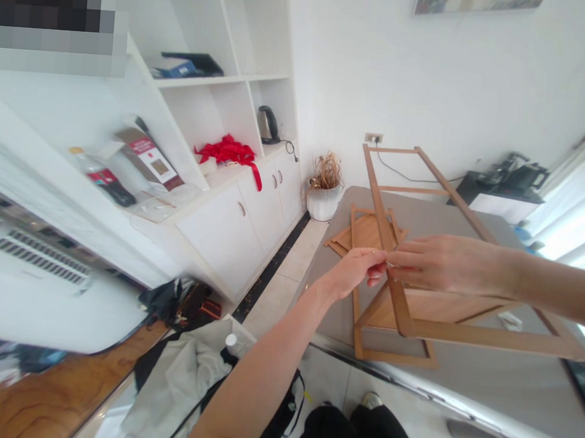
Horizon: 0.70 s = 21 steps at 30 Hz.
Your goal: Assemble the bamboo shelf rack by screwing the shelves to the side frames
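A light-brown wooden folding frame (400, 308) stands raised and tilted over the grey-topped table (466, 378). My left hand (353, 273) is closed at its near long rail, thumb and forefinger pinched and the other fingers curled. From the other side my right hand (432, 262) meets it, fingers bent together against the same rail. Whatever small part sits between the fingertips is too small to make out. Below the rail is a wooden panel (424, 305) with legs folded out beneath. Another folded wooden piece (372, 231) lies flat on the table behind my left hand.
A white cabinet (216, 234) with shelves runs along the left, holding a bottle (107, 179), red ribbon (230, 151) and a kettle (267, 125). A white planter (322, 201) stands in the corner. Cloth and bags (181, 378) lie low at left. A black appliance (518, 178) is at right.
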{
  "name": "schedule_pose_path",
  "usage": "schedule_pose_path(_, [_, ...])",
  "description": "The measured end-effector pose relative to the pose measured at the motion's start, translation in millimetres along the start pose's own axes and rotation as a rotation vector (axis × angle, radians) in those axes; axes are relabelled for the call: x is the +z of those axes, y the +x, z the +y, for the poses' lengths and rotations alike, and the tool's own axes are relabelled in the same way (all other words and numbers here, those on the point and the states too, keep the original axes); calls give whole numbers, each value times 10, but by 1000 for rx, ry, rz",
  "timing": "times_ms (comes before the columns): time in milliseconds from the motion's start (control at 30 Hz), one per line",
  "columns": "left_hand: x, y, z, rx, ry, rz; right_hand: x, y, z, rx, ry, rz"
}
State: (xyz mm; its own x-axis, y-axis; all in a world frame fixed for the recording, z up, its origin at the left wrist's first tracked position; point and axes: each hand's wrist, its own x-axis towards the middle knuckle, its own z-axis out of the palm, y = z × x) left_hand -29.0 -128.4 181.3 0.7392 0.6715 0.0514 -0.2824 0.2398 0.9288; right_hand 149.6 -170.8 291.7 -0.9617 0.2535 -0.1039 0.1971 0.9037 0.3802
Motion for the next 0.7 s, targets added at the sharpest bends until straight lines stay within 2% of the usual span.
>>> schedule_pose_path(100, [33, -8, -3, -9, 33, 60, 1, 17, 34, -51, -5, -9])
schedule_pose_path(267, [207, -287, -86, -45, 224, 366, 24, 42, 73, -67, 0, -83])
schedule_pose_path(300, [259, -372, -109, -61, 274, 389, 31, 47, 72, -73, -19, -88])
schedule_pose_path(400, [420, -573, -175, -88, 416, 293, 34, 78, 48, -80, -44, -109])
schedule_pose_path(500, [540, -622, -239, -120, 427, 230, -1, 134, 13, -78, -20, -140])
schedule_pose_path(633, [607, -570, -311, -163, 288, 274, -51, 179, 6, -8, 17, -227])
schedule_pose_path(700, [615, -561, -337, -161, 259, 292, -42, 168, 17, 135, 85, -189])
